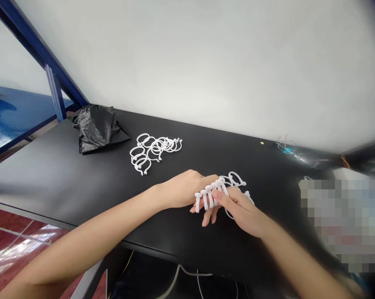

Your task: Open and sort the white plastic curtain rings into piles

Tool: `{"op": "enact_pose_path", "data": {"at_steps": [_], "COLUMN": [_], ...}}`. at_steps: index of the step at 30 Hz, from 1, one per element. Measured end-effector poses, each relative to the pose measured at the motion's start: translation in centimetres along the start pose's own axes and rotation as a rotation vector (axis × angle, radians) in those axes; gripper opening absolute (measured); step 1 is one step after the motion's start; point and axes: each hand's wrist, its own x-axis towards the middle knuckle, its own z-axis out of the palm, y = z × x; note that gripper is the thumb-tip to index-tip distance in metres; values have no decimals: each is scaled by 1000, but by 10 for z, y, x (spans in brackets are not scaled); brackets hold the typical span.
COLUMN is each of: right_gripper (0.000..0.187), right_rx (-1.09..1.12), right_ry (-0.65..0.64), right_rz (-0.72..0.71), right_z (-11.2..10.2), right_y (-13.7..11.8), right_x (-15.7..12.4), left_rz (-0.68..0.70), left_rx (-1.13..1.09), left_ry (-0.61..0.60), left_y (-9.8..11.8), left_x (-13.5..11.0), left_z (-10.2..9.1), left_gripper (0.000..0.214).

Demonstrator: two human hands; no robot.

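Several white plastic rings (210,193) are threaded over the fingers of my left hand (187,190), which reaches across the black table (57,174); its fingertips point down past the rings. My right hand (241,211) is closed around the rings at the left fingertips, its thumb pressing on one ring. More white rings (235,179) lie on the table just behind both hands. A second pile of loose white rings (152,150) lies farther back to the left.
A crumpled black plastic bag (96,126) sits at the table's back left. A white wall rises behind the table. Blue metal frame bars (55,89) stand at left. Thin wires (288,148) lie at back right. Cables hang under the table's front edge.
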Motion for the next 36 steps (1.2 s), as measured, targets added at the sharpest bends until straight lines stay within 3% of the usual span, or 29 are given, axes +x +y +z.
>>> {"op": "enact_pose_path", "data": {"at_steps": [7, 13, 16, 24, 27, 31, 36], "right_gripper": [57, 62, 60, 66, 64, 63, 65], "right_rx": [-24, -231, -255, -58, -157, -325, -239], "right_ry": [158, 234, 214, 102, 127, 147, 100], "right_rz": [-82, -244, -287, -55, -107, -236, -201], "right_z": [13, 17, 17, 14, 14, 13, 11], "right_y": [8, 19, 17, 5, 6, 11, 15], "right_x": [-2, -5, -5, -2, -4, -8, -9], "left_rz": [20, 22, 21, 224, 308, 297, 332], "left_rx": [-153, -246, -179, 253, 334, 311, 328], "left_ry": [-48, -43, -40, 139, 148, 126, 150], "left_y": [-3, -5, -4, -13, -14, -11, -8], "left_x": [0, -3, -5, -4, -5, -6, -9], "left_z": [1, 6, 7, 7, 9, 12, 12], "left_gripper": [6, 5, 5, 16, 15, 17, 25]}}
